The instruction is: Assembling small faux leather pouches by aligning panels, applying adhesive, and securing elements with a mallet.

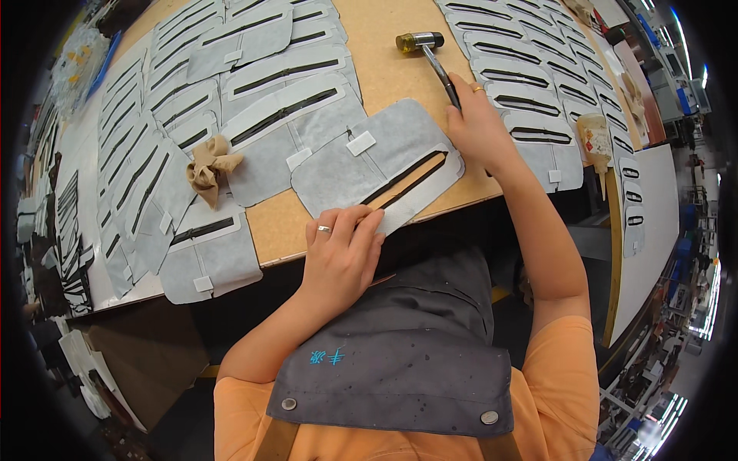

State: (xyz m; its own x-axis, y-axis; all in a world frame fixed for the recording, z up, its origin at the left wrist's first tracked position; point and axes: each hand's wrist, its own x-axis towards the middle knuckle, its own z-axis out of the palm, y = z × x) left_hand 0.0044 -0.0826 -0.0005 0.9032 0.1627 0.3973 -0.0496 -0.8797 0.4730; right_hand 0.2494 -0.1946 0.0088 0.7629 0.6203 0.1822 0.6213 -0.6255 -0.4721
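My right hand point(480, 127) grips the black handle of a mallet point(421, 42) at the table's front edge. The mallet's head, yellow at one end and dark at the other, rests on or hovers just over the board; I cannot tell which. In front of me lies a grey fabric panel point(327, 173) with a long slot edged in black strips point(415, 187) and a small white tab point(360, 144). With its fingers bent together, my left hand point(342, 250) holds this panel at the slot's near-left end. The fingertips hide that end.
Overlapping rows of similar panels point(265, 165) cover the left; more panels point(523, 104) lie in rows at right. A crumpled tan cloth point(209, 169) sits on the left stack. A whitish bottle point(593, 138) stands at right. The tan board point(377, 69) runs between the rows.
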